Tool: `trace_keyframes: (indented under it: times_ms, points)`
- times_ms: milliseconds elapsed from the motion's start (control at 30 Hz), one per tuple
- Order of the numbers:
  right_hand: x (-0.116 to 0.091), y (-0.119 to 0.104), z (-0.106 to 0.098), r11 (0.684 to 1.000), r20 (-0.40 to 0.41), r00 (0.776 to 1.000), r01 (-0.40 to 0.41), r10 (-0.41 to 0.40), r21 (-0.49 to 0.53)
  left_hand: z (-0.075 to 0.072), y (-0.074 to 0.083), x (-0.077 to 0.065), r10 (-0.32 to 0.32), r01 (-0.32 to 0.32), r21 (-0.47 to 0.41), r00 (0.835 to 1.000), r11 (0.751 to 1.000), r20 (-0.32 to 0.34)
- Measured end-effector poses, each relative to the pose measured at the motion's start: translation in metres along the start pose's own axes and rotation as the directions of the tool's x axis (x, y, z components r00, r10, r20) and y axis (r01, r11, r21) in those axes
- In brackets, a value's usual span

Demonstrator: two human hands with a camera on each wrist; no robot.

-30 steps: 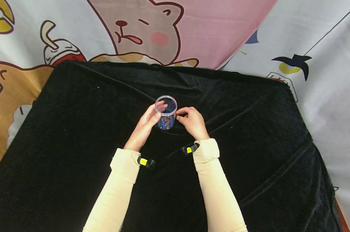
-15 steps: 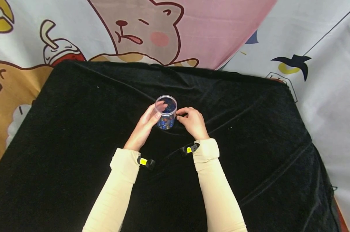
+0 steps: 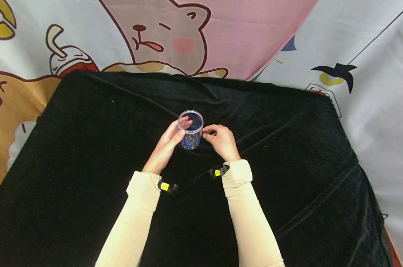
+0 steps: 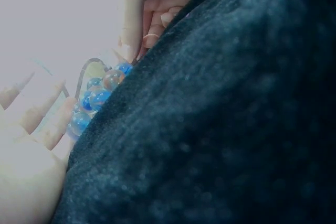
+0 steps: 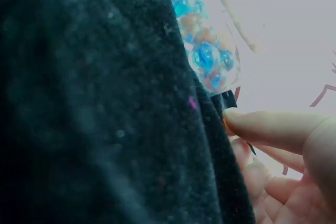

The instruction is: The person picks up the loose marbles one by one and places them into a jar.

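A clear, open-topped plastic jar (image 3: 197, 129) stands on the dark cloth at the middle of the head view. Blue and reddish glass marbles (image 3: 190, 141) fill its lower part. My left hand (image 3: 166, 144) holds the jar from the left, thumb on the near side and fingertips round the far side. Just right of the jar, my right hand (image 3: 222, 141) pinches a small orange marble (image 5: 227, 125) between thumb and index finger, low by the cloth. Most of that marble is hidden by the fingers. In the left wrist view, the jar's marbles (image 4: 98, 98) show between both hands.
Black velvet cloth (image 3: 88, 155) with some folds covers the table. Behind the far edge hangs a printed curtain (image 3: 248, 33) with cartoon figures. Each wrist carries a small black camera on a strap, the left one (image 3: 169, 187) near the cuff.
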State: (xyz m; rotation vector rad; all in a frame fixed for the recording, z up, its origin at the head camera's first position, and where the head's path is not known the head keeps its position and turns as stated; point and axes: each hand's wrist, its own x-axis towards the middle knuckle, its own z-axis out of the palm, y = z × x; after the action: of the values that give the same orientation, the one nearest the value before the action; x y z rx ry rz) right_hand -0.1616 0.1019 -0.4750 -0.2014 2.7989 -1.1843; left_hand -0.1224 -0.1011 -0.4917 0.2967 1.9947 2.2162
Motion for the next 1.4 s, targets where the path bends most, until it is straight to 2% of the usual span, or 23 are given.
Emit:
trace_keyframes:
  times_ms: [300,567,867,1000,1233,1400]
  points:
    - [-0.001,0.003,-0.001,0.99,-0.011,0.999,-0.043,0.045,0.132,-0.001,-0.002,0.0,-0.019,0.019,0.002,1.0,1.0,0.004]
    - [-0.002,0.001,-0.005,0.975,-0.015,0.999,-0.028,0.032,0.219,-0.002,-0.001,0.0,-0.016,0.016,0.013,1.0,1.0,-0.001]
    - [-0.002,-0.007,-0.01,0.947,-0.061,0.997,-0.02,0.042,0.32,-0.002,-0.001,0.0,-0.018,0.018,0.019,1.0,1.0,0.002]
    - [-0.003,-0.011,-0.012,0.94,-0.086,0.996,0.004,0.027,0.34,-0.002,-0.001,0.0,-0.021,0.021,0.019,1.0,1.0,0.003]
    - [-0.008,-0.024,-0.019,0.911,-0.156,0.988,0.077,-0.014,0.404,-0.002,-0.001,0.0,-0.017,0.017,0.006,1.0,1.0,0.008]
    - [-0.014,-0.036,-0.027,0.904,-0.202,0.978,0.126,-0.045,0.409,-0.002,-0.002,0.0,-0.019,0.019,0.002,1.0,1.0,0.001]
